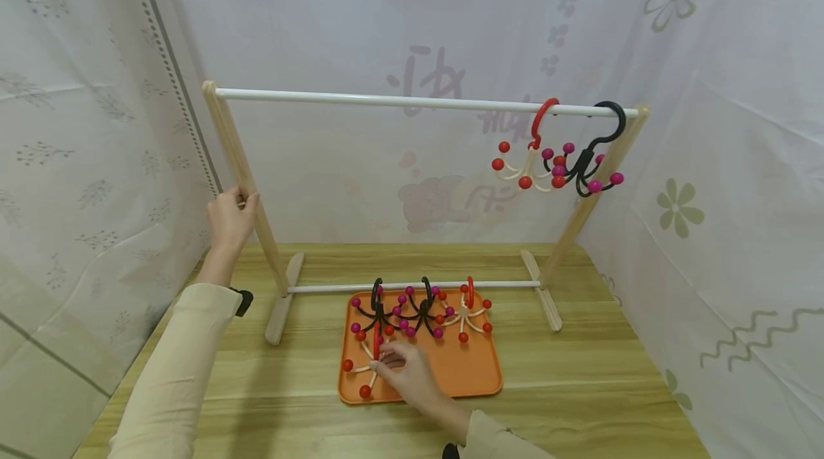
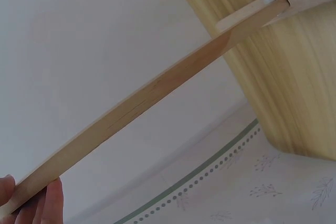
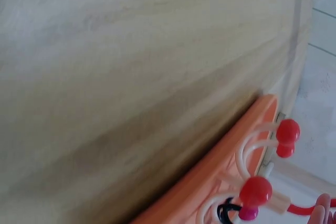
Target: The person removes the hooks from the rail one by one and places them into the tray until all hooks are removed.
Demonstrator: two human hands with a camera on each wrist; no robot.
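The left hand (image 1: 230, 219) is on the left side, and its fingers wrap around the slanted wooden leg (image 1: 247, 191) of the clothes rack (image 1: 412, 100). In the left wrist view, 2 fingertips (image 2: 50, 203) press on that wooden leg (image 2: 152, 95). The rack stands on a wooden table (image 1: 611, 380), and a white bar runs across its top.

Further right, an orange tray (image 1: 466, 373) lies on the table, just in front of the rack's low bar. The right hand (image 1: 408, 369) is over the front left part of the tray. Its fingertips pinch a white hook hanger with red balls (image 1: 367, 366) that lies on the tray. The right wrist view shows the white arms and red balls (image 3: 265, 182) up close, with the orange tray edge (image 3: 210, 177) beside them and 1 fingertip (image 3: 321, 209) at the corner.

Behind the hand, 3 more hangers sit in the tray: 2 black ones with pink balls (image 1: 402, 312) and 1 white one with red balls (image 1: 468, 316).

On the far right, 2 hangers hang from the top bar. One has a red hook (image 1: 537, 148), and the other has a black hook (image 1: 595, 155). They are close together and their arms touch.
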